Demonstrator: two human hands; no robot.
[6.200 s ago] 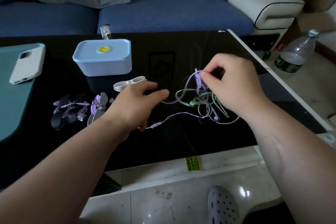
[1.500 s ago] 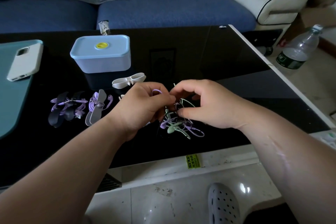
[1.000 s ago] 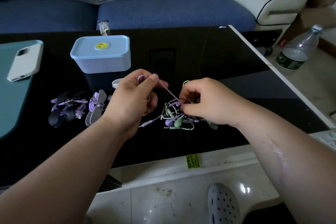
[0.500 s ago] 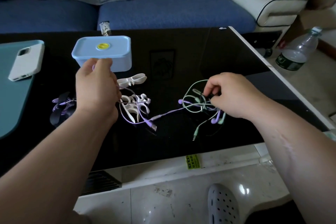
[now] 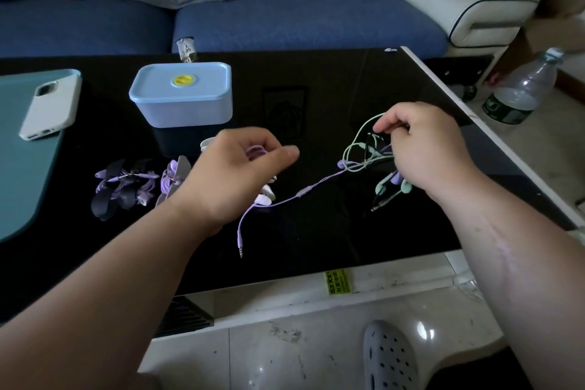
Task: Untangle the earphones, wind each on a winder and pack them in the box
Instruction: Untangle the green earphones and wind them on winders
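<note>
My left hand [image 5: 234, 174] holds loops of the purple earphone cord [image 5: 304, 193], which runs right across the black table [image 5: 316, 98] to a tangle. Its plug [image 5: 240, 250] hangs toward the table's front. My right hand [image 5: 424, 149] pinches the green earphone cord [image 5: 357, 142] and lifts the tangle, green and purple earbuds [image 5: 392, 184] dangling below it. White winders [image 5: 266, 196] lie partly hidden under my left hand. Two wound purple earphones, one on a dark winder [image 5: 120, 187] and one on a grey winder [image 5: 172, 179], lie at the left. The lidded light-blue box [image 5: 182, 95] stands behind.
A white phone [image 5: 47, 104] rests on a teal board [image 5: 19, 168] at the far left. A small paper packet [image 5: 186, 49] sits behind the box. A plastic bottle [image 5: 519, 92] stands on the floor right of the table. A blue sofa runs along the back.
My left hand came back down and right from near the box, still holding purple cord. My right hand rose slightly, lifting the green loops. The purple cord between the hands is drawn out longer.
</note>
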